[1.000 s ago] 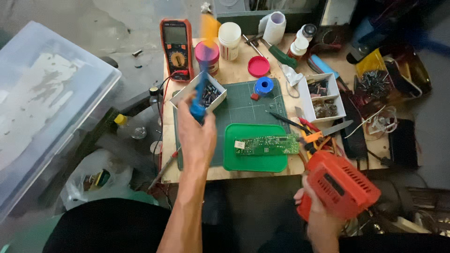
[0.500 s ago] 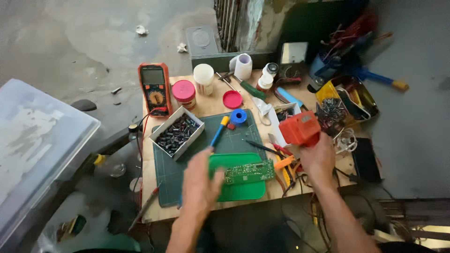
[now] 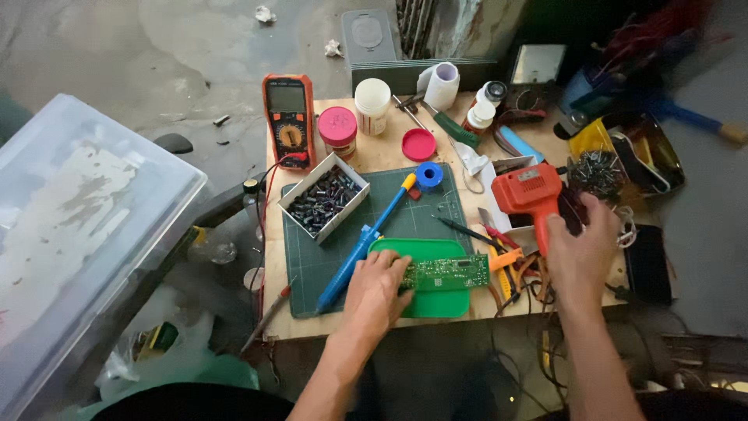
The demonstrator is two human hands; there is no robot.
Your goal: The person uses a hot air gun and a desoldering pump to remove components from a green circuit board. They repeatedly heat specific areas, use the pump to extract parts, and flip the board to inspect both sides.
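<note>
1. My left hand (image 3: pixel 379 290) lies flat and spread on the green tray (image 3: pixel 425 302), fingertips touching the near end of the circuit board (image 3: pixel 446 272) — holding nothing.
2. My right hand (image 3: pixel 580 248) is wrapped around the grip of the orange soldering gun (image 3: pixel 527 189), which sits at the counter's (image 3: pixel 374 160) right side.
3. The blue desoldering pump (image 3: pixel 366 244) lies just left of my left hand.
4. I judge this the setup step — board steadied, gun gripped. Working the board calls for lifting the gun across to it.
</note>
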